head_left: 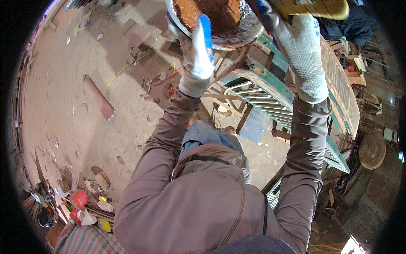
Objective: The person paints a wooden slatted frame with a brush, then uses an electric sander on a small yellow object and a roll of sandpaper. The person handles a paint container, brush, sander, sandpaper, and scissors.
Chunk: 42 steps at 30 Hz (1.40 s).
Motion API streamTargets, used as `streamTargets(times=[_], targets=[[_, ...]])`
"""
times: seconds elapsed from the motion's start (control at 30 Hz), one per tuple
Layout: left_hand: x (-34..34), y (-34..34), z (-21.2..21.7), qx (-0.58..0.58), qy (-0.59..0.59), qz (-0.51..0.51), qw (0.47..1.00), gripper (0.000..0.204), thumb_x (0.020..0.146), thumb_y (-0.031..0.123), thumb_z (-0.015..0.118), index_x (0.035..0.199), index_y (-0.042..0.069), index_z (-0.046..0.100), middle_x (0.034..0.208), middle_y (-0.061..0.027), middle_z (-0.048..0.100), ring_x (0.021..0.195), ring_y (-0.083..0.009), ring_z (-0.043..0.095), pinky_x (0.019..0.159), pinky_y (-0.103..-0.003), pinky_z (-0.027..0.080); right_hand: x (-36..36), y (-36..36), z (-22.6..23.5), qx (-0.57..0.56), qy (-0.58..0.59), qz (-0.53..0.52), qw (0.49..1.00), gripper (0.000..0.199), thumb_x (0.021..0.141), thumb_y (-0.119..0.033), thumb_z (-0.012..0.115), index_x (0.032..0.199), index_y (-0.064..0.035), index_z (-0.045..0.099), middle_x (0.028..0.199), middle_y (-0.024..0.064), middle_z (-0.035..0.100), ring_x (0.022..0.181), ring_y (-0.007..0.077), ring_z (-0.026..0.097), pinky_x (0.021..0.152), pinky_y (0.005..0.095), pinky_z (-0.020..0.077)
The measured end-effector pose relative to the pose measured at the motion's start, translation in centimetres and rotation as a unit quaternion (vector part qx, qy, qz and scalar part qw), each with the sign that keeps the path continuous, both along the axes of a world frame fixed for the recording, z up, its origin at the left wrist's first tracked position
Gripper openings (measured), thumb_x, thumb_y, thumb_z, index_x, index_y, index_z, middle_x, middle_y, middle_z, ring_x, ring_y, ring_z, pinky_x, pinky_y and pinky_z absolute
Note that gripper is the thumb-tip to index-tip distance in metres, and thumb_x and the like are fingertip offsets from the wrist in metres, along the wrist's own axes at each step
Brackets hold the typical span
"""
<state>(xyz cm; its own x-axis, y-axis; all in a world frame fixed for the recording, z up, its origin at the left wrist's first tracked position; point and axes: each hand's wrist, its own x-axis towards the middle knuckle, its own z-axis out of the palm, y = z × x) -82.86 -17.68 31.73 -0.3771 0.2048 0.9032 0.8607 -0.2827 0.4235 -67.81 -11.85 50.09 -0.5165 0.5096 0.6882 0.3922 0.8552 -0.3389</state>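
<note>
At the top of the view, my left hand (198, 59), in a white glove with blue coating, grips a round pale container (237, 43). Its thumb lies over the rim, while the fingers are hidden beneath. Brown paste (211, 12) coats the container's inside, with smears up the wall. To the right is my gloved right hand (302, 55), raised beside the container with its fingers closed. A yellow, rounded object (327, 9) lies across the front of that hand, cut off by the upper edge. What exactly the fingers hold is hidden.
Below my right arm stand green slatted shutter-like panels (270, 101) on a wooden support. A grey sheet (254, 123) leans near my feet. A reddish board (99, 99) and yellow cord (111, 80) lie on the dusty floor. Scraps and red containers (78, 199) crowd the lower left.
</note>
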Motion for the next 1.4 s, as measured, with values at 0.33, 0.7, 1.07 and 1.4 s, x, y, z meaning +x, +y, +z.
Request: streamTargets(times=[0.33,0.7,1.07,1.4], targets=[[-1.5,10.8,3.9,-0.173,-0.631,-0.508,0.56,0.064,0.096,0.056,0.054,0.14,0.01,0.054,0.129,-0.0179,0.065,0.109,-0.0345,0.069,0.085,-0.056,0.062,17.8,5.9,1.4,0.015,0.083,-0.102,0.991,0.03,0.1,-0.02,0.061,0.124,-0.0017,0.061,0.108,0.014,0.068,0.089,0.0275,0.065,0.083,0.0383,0.0523],[2.8,30.4,-8.0,-0.266,-0.676,-0.454,0.516,0.062,0.096,0.048,0.066,0.136,0.003,0.053,0.123,-0.0184,0.065,0.098,-0.0323,0.07,0.076,-0.046,0.063,25.4,6.4,-1.0,-0.444,0.38,-0.292,0.757,0.044,0.091,-0.054,0.072,0.086,-0.0119,0.059,0.059,0.0001,0.053,0.046,0.0124,0.052,0.042,0.0256,0.0416],[-4.7,17.1,-8.4,-0.253,-0.644,-0.505,0.516,0.086,0.1,0.053,0.058,0.158,0.003,0.02,0.152,-0.0259,0.037,0.135,-0.0355,0.05,0.114,-0.043,0.044,26.6,18.9,-12.6,-0.595,0.292,-0.272,0.697,0.034,0.087,-0.036,0.083,0.081,-0.0113,0.061,0.061,0.0012,0.059,0.043,0.013,0.053,0.038,0.026,0.0442],[-8.8,-49.7,-29.2,-0.241,-0.801,0.067,0.544,0.027,0.103,0.048,0.055,0.1,0.022,0.063,0.072,0.0056,0.049,0.064,-0.0122,0.049,0.057,-0.033,0.044,25.0,31.3,-23.0,-0.636,0.105,-0.17,0.745,0.025,0.093,-0.036,0.076,0.092,-0.0198,0.057,0.061,-0.0053,0.05,0.045,0.0104,0.047,0.041,0.0262,0.041]])
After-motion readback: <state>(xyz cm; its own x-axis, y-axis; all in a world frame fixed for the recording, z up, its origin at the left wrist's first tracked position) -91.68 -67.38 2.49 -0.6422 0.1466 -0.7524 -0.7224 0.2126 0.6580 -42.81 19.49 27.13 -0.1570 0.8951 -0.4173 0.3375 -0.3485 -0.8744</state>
